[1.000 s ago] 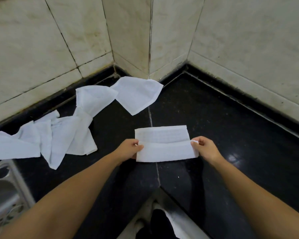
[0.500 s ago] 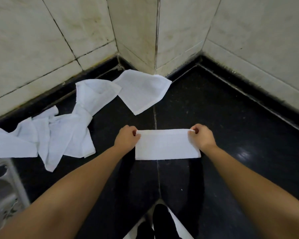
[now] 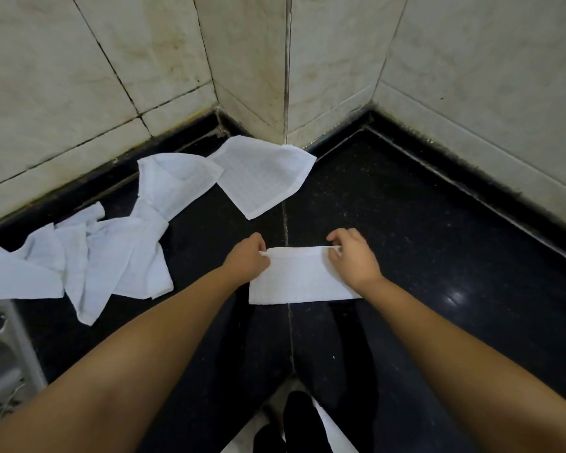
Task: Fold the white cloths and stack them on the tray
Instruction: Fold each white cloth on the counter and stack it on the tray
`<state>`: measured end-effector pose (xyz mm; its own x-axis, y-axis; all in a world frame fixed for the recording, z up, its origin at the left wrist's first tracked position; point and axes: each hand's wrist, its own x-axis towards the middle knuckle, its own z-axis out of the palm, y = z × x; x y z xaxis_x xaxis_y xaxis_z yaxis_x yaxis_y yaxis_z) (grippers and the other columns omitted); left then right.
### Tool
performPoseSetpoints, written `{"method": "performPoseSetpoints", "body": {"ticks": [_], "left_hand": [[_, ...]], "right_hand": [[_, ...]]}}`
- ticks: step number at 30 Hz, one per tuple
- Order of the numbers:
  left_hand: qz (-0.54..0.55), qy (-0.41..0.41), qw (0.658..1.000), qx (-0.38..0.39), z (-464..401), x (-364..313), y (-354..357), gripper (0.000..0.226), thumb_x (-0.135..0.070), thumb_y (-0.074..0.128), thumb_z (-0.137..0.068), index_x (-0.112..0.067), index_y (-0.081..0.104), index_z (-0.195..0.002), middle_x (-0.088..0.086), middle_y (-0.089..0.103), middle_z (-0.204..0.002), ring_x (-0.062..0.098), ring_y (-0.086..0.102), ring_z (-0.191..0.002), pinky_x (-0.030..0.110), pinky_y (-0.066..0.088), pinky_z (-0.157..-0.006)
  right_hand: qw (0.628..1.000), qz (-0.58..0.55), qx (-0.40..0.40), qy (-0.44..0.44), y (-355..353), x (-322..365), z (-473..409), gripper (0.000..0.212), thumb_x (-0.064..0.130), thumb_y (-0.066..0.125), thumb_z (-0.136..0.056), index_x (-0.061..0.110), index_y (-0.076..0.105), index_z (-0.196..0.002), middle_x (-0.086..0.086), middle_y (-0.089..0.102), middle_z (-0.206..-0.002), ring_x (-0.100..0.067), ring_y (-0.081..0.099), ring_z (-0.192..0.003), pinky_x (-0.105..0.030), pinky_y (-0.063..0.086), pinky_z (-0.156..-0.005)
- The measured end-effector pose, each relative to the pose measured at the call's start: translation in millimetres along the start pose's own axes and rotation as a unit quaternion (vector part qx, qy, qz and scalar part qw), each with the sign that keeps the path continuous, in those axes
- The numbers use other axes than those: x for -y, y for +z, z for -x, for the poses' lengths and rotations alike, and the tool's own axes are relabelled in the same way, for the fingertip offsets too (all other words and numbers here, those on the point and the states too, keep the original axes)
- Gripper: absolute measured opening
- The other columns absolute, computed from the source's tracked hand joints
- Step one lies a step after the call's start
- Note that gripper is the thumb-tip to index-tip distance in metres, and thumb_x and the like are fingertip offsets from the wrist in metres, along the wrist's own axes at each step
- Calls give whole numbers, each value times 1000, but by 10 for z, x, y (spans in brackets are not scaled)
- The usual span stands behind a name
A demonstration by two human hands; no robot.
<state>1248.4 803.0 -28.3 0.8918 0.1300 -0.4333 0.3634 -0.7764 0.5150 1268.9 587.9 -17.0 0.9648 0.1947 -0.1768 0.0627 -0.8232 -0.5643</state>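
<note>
Countertop (image 3: pixel 406 223): folded cloth (image 3: pixel 301 279) lengthwise left-right

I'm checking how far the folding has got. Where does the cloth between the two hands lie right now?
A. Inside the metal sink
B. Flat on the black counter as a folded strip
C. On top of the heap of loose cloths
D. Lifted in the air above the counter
B: the folded cloth lies flat on the black counter, the left hand pinching its far left corner and the right hand on its far right end, apart from the loose cloths.
</note>
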Motion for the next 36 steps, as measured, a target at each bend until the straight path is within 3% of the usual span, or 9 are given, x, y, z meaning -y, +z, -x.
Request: {"method": "performPoseSetpoints", "body": {"ticks": [4, 7, 13, 18, 20, 22, 26, 31, 36], "left_hand": [[266, -47, 962, 44, 115, -183, -26, 34, -5, 54, -89, -17, 47, -120, 8, 52, -104, 18, 55, -87, 26, 51, -66], [344, -68, 934, 70, 141, -289, -84, 37, -1, 50, -91, -15, 49, -124, 12, 54, -104, 18, 57, -80, 28, 52, -62], [385, -77, 913, 111, 227, -387, -81, 12, -6, 51, -94, -9, 58, -102, 8, 58, -83, 18, 59, -70, 29, 53, -62], [467, -89, 865, 161, 271, -507, -11, 24, -18, 54, -95, -2, 57, -113, 19, 65, -96, 27, 68, -85, 34, 58, -76], [450, -79, 874, 168, 265, -574, 10, 29, -26, 51, -96, -3, 59, -113, 17, 66, -99, 26, 67, -92, 35, 57, -81], [390, -53, 908, 143, 247, -632, 25, 28, -26, 51, -95, -8, 60, -115, 12, 64, -99, 21, 64, -89, 32, 56, -79], [266, -7, 961, 77, 146, -700, 117, 35, -14, 51, -91, -19, 50, -127, 4, 56, -92, 14, 55, -81, 27, 50, -72], [123, 33, 991, 31, 137, -654, 362, 36, -16, 53, -93, -13, 48, -129, -1, 52, -82, 12, 52, -74, 27, 46, -73], [26, 39, 999, 19, 169, -579, 551, 53, -26, 58, -91, -19, 36, -138, 13, 46, -126, 26, 54, -105, 40, 49, -93]], "right_hand": [[989, -81, 81, -97, 71, 388, 284, 6, 18, 54, -91, 17, 57, -96, 0, 55, -89, -17, 55, -77, -29, 47, -71], [983, -22, 132, -128, 223, 586, 617, 21, 37, 59, -89, 19, 50, -95, 6, 52, -88, -12, 50, -75, -26, 40, -67], [996, -58, 60, 35, 349, 713, 687, 48, 57, 59, -82, 19, 41, -105, 1, 55, -103, -17, 59, -88, -29, 46, -71], [990, -108, 25, 85, 261, 584, 587, 24, 29, 56, -91, 14, 39, -98, -11, 64, -99, -27, 64, -88, -34, 47, -69], [987, -121, 27, 99, 174, 490, 553, 13, 13, 49, -93, 9, 45, -105, -12, 65, -98, -25, 62, -85, -33, 47, -69], [986, -126, 34, 105, 76, 390, 517, 22, 7, 44, -92, 8, 51, -113, -8, 61, -91, -20, 56, -79, -28, 44, -63], [982, -126, 25, 135, -91, 105, 393, 29, 6, 41, -91, 9, 51, -119, -6, 55, -91, -19, 53, -79, -30, 42, -65], [980, -101, 21, 169, -142, -260, 320, 31, 12, 46, -92, 9, 50, -123, -4, 56, -91, -17, 55, -79, -29, 44, -64], [983, -49, 32, 173, -104, -432, 309, 23, 18, 48, -93, 11, 52, -114, -3, 59, -90, -19, 58, -79, -31, 47, -64]]}}
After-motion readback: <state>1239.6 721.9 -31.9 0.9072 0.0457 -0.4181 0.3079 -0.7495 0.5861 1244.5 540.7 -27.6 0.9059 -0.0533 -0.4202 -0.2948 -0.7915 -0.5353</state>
